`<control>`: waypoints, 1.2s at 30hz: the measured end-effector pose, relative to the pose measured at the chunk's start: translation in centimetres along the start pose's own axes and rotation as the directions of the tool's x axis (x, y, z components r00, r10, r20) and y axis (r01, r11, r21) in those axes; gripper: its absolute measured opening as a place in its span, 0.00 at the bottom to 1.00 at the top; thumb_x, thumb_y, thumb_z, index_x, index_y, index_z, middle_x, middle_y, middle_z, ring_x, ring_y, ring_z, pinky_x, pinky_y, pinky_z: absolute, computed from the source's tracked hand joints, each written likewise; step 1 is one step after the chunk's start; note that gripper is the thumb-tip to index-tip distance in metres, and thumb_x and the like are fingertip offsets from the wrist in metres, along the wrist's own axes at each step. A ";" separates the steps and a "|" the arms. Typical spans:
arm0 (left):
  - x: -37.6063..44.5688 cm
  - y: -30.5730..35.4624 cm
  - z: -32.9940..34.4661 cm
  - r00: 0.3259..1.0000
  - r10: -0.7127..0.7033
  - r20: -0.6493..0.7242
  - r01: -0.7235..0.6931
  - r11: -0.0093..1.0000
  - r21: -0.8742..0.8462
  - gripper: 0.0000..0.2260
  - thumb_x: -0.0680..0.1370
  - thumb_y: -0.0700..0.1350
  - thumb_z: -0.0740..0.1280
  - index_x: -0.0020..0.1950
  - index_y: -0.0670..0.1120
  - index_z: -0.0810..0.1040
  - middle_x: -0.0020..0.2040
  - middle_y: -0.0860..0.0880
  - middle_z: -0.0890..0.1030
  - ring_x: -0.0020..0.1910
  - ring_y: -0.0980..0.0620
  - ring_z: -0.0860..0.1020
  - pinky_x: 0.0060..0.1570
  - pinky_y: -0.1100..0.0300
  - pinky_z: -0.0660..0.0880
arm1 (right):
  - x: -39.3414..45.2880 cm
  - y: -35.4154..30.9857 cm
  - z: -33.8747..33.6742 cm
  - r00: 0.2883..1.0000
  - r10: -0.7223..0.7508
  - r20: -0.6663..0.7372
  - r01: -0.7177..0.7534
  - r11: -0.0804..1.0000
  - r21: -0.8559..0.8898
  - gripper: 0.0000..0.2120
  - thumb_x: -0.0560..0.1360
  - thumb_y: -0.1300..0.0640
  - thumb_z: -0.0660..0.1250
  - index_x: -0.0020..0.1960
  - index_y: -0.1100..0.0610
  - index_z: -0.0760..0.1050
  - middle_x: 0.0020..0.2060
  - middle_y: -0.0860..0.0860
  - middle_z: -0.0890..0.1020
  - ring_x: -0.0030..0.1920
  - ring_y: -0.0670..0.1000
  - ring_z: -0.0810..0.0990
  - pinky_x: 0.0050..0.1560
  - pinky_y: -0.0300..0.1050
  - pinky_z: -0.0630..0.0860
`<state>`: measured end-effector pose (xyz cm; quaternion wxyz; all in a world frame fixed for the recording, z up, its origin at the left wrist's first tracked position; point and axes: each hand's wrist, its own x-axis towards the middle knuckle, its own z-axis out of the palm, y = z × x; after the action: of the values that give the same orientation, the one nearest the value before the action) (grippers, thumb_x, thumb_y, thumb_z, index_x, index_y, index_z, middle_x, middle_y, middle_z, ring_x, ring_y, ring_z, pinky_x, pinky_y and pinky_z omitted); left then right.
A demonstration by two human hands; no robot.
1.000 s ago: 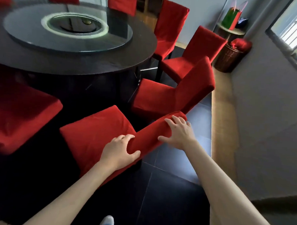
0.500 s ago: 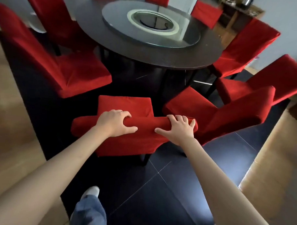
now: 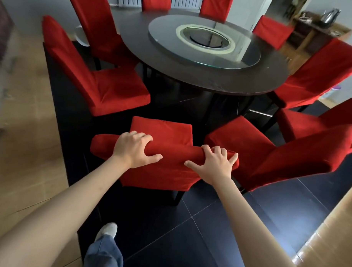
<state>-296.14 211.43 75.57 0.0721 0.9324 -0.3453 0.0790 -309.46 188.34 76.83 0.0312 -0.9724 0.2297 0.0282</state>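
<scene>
Dark floor tiles (image 3: 207, 244) lay beneath, the round table (image 3: 193, 74) beyond my hands. My left hand (image 3: 133, 149) and right hand (image 3: 214, 164) each gripped the back of the red chair (image 3: 159, 172).

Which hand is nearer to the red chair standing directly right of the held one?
The right hand. It grips the right end of the held chair's backrest, beside the neighbouring chair; the left hand grips the same backrest further left, farther from it.
</scene>
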 end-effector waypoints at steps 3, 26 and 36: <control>0.0 -0.7 0.0 1.000 0.019 -0.017 -0.019 1.000 -0.004 0.39 0.65 0.75 0.50 0.57 0.48 0.81 0.48 0.52 0.83 0.46 0.49 0.79 0.45 0.56 0.73 | 0.2 -0.5 0.3 1.000 -0.007 -0.017 0.007 1.000 0.004 0.50 0.58 0.18 0.44 0.71 0.47 0.64 0.65 0.53 0.71 0.69 0.57 0.64 0.68 0.73 0.46; 3.7 -10.7 0.0 0.972 0.216 0.095 -0.219 0.975 0.027 0.41 0.65 0.76 0.44 0.61 0.52 0.77 0.53 0.53 0.81 0.50 0.50 0.76 0.48 0.55 0.72 | 0.9 -10.4 0.4 0.974 0.221 -0.051 -0.218 0.975 0.052 0.49 0.57 0.17 0.49 0.63 0.49 0.72 0.55 0.50 0.76 0.62 0.55 0.69 0.68 0.72 0.50; 3.7 -12.6 0.1 0.937 0.347 -0.034 -0.347 0.938 -0.001 0.38 0.67 0.75 0.48 0.48 0.46 0.81 0.39 0.50 0.82 0.38 0.48 0.78 0.40 0.56 0.73 | -1.4 -13.2 1.9 0.937 0.343 -0.063 -0.330 0.931 0.157 0.44 0.64 0.24 0.58 0.72 0.48 0.64 0.69 0.53 0.67 0.73 0.56 0.55 0.67 0.75 0.41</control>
<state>-285.12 218.55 75.18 0.0660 0.8551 -0.5034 0.1050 -304.86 200.85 75.68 0.0856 -0.9141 0.3954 -0.0272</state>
